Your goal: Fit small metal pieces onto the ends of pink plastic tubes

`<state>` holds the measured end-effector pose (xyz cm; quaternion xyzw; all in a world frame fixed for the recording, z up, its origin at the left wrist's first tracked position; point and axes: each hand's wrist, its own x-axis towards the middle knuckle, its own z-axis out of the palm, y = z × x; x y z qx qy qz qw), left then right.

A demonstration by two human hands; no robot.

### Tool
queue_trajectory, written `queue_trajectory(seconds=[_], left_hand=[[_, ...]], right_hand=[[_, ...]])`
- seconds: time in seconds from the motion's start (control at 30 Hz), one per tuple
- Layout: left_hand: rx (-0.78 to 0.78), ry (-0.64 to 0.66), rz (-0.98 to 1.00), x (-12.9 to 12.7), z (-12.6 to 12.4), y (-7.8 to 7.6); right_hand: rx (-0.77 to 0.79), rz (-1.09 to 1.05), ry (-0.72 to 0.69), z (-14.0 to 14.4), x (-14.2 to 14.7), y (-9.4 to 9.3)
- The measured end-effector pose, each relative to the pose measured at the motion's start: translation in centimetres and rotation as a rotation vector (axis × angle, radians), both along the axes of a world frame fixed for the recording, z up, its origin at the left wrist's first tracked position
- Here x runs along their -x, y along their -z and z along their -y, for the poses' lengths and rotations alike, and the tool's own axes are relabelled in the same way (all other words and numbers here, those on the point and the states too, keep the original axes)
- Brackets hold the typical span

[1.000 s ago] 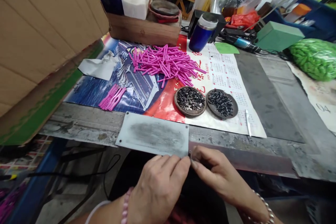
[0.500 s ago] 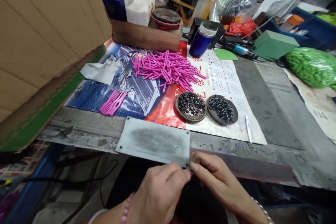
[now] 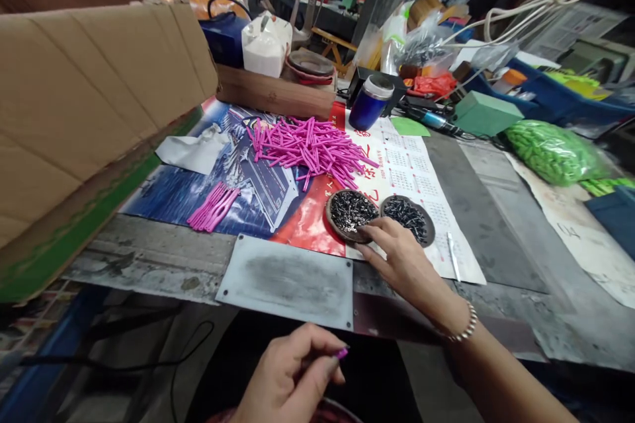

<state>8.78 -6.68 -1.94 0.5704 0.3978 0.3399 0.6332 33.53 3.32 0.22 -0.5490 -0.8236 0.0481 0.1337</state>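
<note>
My left hand is closed in a pinch over my lap, and the tip of a pink stick pokes out between thumb and forefinger. The rest of that stick is hidden in the hand. My right hand reaches over the table's front part with thumb and fingers apart. Its fingertips are at the near rim of a round dish full of small dark metal pieces. Right beside it stands a second dish, holding thin dark pin-like pieces. A grey-blue plate with a dark smudge lies at the table edge.
A large pile of pink sticks lies on a calendar poster, with a smaller bundle at left. A cardboard box stands at left. Behind are a blue cup and a wooden block. A white-handled blade lies at right.
My hands have parted from their meeting point by the plate's corner. The right hand went up to the dish; the left drew back, showing a pink tip. The view has tilted up.
</note>
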Motion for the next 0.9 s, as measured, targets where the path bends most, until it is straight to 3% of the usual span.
queue_trajectory(seconds=[0.2,0.4,0.5,0.67,0.9], left_hand=[[0.097,-0.083,0.067,0.1,0.0,-0.3],[0.375,-0.154,0.144,-0.4,-0.3,-1.4],[0.455,-0.239,0.194,-0.8,-0.3,-1.4],[0.399,-0.269,0.284,-1.5,-0.1,-1.0],[0.403,-0.318,0.297,-2.4,0.7,-0.6]], right_hand=[[0.013,0.092,-0.05,-1.2,0.5,-0.1],[0.025,0.071,-0.107,-0.8,0.3,-1.5],[0.071,-0.178,-0.113,2.2,1.3,-2.4],[0.131,-0.644,-0.107,8.2,4.7,-2.1],[0.081,-0.865,0.019,9.4,6.4,-0.4]])
